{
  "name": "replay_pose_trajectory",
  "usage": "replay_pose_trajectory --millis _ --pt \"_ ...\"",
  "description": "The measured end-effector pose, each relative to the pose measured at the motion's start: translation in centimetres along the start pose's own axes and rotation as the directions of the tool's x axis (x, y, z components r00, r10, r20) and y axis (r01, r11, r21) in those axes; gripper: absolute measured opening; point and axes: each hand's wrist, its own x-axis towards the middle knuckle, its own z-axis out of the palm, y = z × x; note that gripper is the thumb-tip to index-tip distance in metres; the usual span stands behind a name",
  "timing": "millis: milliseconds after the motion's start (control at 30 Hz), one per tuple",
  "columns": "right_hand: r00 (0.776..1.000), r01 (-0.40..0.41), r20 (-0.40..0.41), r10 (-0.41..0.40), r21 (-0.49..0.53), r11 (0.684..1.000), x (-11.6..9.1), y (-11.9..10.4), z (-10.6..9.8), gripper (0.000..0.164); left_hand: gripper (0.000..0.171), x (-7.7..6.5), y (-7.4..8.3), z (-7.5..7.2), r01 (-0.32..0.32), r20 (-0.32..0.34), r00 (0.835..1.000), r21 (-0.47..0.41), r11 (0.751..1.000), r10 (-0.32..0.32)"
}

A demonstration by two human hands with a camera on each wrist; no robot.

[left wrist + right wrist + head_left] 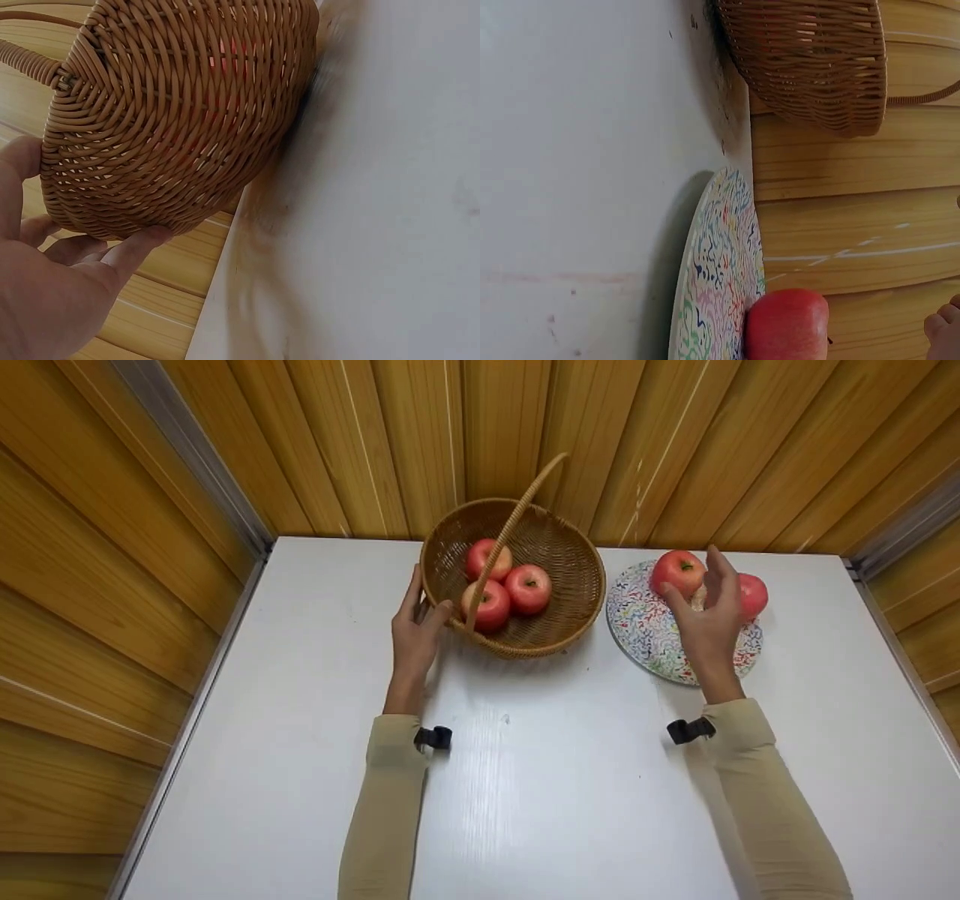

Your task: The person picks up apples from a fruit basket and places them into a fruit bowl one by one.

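Note:
A brown wicker basket with an arched handle holds three red apples. My left hand grips its left side, the thumb over the rim and the fingers against the outer wall, as the left wrist view shows from below. Above a round speckled plate hovers my right hand, thumb and fingers spread apart. Just beyond the thumb lies a red apple on the plate; in the right wrist view, fingertips stand apart from an apple. Another apple is partly hidden behind the hand.
The white table carries the basket and plate near its back edge. Wood-panelled walls rise behind it and at both sides. Black clips sit at both wrists. The basket handle stands up over the apples.

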Motion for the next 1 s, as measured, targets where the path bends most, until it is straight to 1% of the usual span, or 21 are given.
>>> replay_pose_trajectory --millis 33,133,333,433,500,567,700,800,900,1000 --pt "1.000 0.005 0.020 -0.005 0.003 1.000 -0.2 -0.5 0.4 0.076 0.074 0.0 0.0 0.0 -0.003 0.002 1.000 -0.002 1.000 0.003" --pt "0.998 0.043 0.042 -0.043 0.000 0.999 -0.8 -1.4 1.4 0.074 0.075 0.0 0.0 -0.1 -0.009 0.007 1.000 -0.009 1.000 0.009" --pt "0.986 0.136 0.094 -0.136 0.001 0.991 -1.0 -1.0 3.4 0.074 0.076 0.1 0.0 -0.2 0.002 0.005 1.000 -0.018 1.000 -0.002" --pt "0.979 0.150 0.136 -0.150 0.009 0.989 -1.4 -1.7 4.2 0.074 0.077 0.1 0.0 -0.2 -0.001 0.003 1.000 -0.005 1.000 0.001" --pt "0.973 0.164 0.160 -0.167 0.029 0.986 -1.7 -2.6 4.8 0.074 0.076 0.1 0.0 -0.2 -0.006 0.002 1.000 -0.004 1.000 0.006" --pt "0.965 0.188 0.176 -0.194 0.052 0.981 -1.7 -2.6 5.5 0.074 0.076 0.0 0.0 -0.1 -0.002 0.000 1.000 -0.006 1.000 0.002" --pt "0.945 0.253 0.191 -0.266 0.090 0.963 -1.2 -1.4 6.8 0.075 0.075 0.1 0.1 -0.2 -0.003 -0.004 1.000 0.002 1.000 0.003" --pt "0.930 0.278 0.217 -0.298 0.116 0.953 -1.0 -1.4 7.7 0.074 0.074 0.2 0.1 -0.3 -0.008 -0.004 1.000 0.009 1.000 0.008" --pt "0.914 0.297 0.251 -0.320 0.126 0.947 -1.0 -1.7 8.6 0.074 0.075 0.2 0.1 -0.3 0.003 -0.008 1.000 0.004 1.000 -0.003" --pt "0.903 0.298 0.291 -0.316 0.105 0.949 -1.1 -2.0 9.4 0.076 0.075 0.2 0.2 -0.2 0.021 -0.014 1.000 0.010 1.000 -0.021"
